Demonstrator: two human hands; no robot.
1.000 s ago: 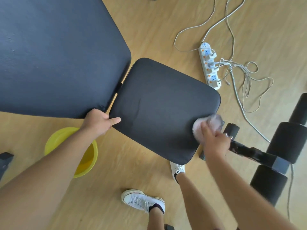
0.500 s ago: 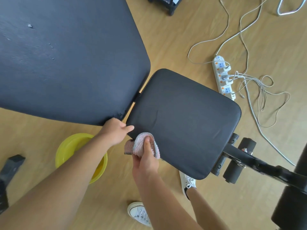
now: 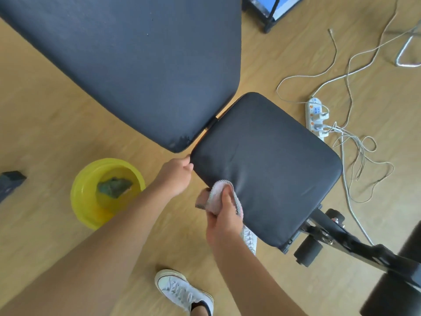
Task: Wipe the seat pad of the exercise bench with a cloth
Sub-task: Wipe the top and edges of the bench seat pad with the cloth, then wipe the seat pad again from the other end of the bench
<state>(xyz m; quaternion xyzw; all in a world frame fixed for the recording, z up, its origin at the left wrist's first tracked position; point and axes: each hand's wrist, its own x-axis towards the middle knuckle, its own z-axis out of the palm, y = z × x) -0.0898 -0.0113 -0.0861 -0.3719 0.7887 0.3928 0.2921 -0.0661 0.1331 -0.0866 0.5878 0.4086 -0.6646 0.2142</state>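
Your right hand [image 3: 224, 221] clutches the pink cloth [image 3: 217, 198] against the black seat pad's [image 3: 268, 165] near edge; your left hand [image 3: 176, 173] curls loosely at its corner, above wood flooring [image 3: 45, 124].

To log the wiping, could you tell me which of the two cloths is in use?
The pink cloth in the right hand; the green cloth lies in the yellow basin.

The right hand [image 3: 224, 221] now presses the cloth [image 3: 217, 198] at the seat pad's [image 3: 268, 165] near-left edge. A second ago it was at the far-right corner.
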